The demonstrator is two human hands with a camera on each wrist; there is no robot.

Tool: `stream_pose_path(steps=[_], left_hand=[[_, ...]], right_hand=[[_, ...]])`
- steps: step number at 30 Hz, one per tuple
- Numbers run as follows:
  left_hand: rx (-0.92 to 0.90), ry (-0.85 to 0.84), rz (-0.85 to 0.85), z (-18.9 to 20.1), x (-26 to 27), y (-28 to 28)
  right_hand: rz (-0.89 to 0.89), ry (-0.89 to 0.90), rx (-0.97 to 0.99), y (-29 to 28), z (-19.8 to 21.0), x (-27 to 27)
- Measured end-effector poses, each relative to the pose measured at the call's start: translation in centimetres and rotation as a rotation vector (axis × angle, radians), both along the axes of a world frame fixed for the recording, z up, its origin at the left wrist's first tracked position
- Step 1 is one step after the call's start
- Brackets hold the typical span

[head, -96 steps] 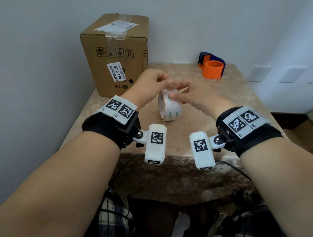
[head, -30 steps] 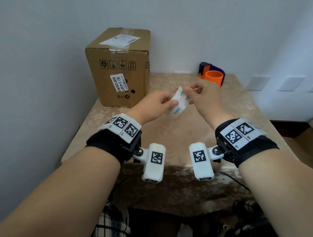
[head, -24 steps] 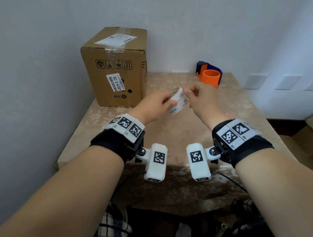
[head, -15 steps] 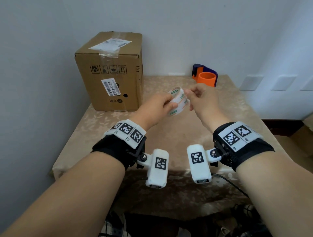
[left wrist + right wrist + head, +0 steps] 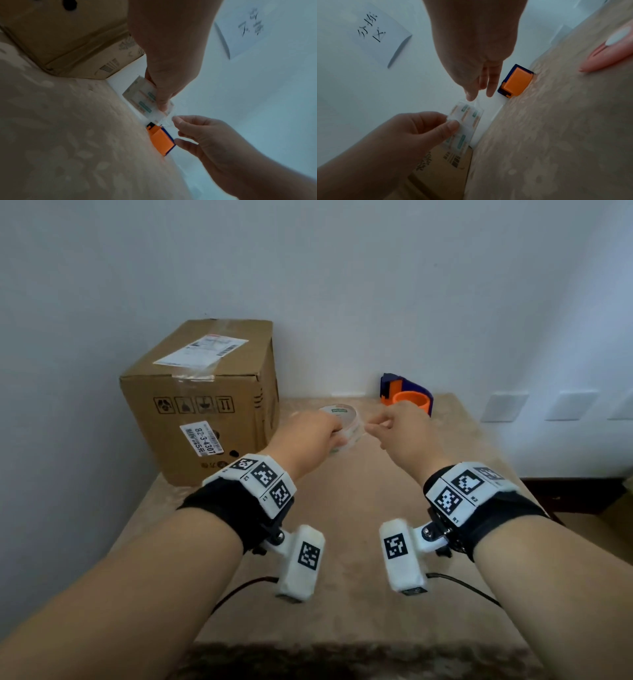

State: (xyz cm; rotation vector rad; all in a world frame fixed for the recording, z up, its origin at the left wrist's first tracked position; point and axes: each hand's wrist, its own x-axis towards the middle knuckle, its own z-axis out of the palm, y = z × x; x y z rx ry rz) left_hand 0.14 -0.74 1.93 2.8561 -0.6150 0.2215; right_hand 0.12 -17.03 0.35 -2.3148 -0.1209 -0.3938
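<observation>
Your left hand [image 5: 308, 436] is curled round the roll [image 5: 344, 419], thumb pressed on its outer face, holding it clear above the table [image 5: 342, 525] at 12 o'clock in front of you. Your right hand [image 5: 400, 433], at 3 o'clock of the roll, pinches the loose tape end [image 5: 167, 119] between thumb and forefinger. The box [image 5: 205, 405] stands at 10 o'clock of the roll, the dispenser [image 5: 407, 398] at 1 o'clock
</observation>
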Motion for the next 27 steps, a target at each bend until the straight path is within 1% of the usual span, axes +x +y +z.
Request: stream_pose_path(steps=[3,6,10,12,17,22,25,27], left_hand=[[0.079,0.011,0.023,-0.8,2.0,-0.4],[0.196,0.008,0.077,-1.8,4.1,-0.6],[0.288,-0.086,0.153,-3.3,6.4,-0.5],[0.28,-0.088,0.183,-4.0,7.5,-0.2],[0.24,0.029,0.248,-5.0,8.8,0.2],[0.056,-0.044,0.236,-4.8,7.3,0.1],[0.03,0.019,0.21,-4.1,5.6,-0.3],[-0.003,0.043,0.184,-3.8,4.3,-0.7]], right_hand=[[-0.008,0.097,-0.055,-0.4,-1.0,1.5],[-0.028,0.185,-0.081,-0.8,-1.9,2.6],[-0.036,0.229,-0.107,-1.8,-2.4,4.0],[-0.035,0.23,-0.102,-2.4,-2.5,4.6],[-0.035,0.249,-0.082,-3.2,-2.2,4.7],[-0.002,0.275,-0.171,-4.1,-0.5,2.4],[-0.025,0.278,-0.234,-4.9,0.3,0.2],[-0.027,0.279,-0.227,-5.4,0.4,-1.2]])
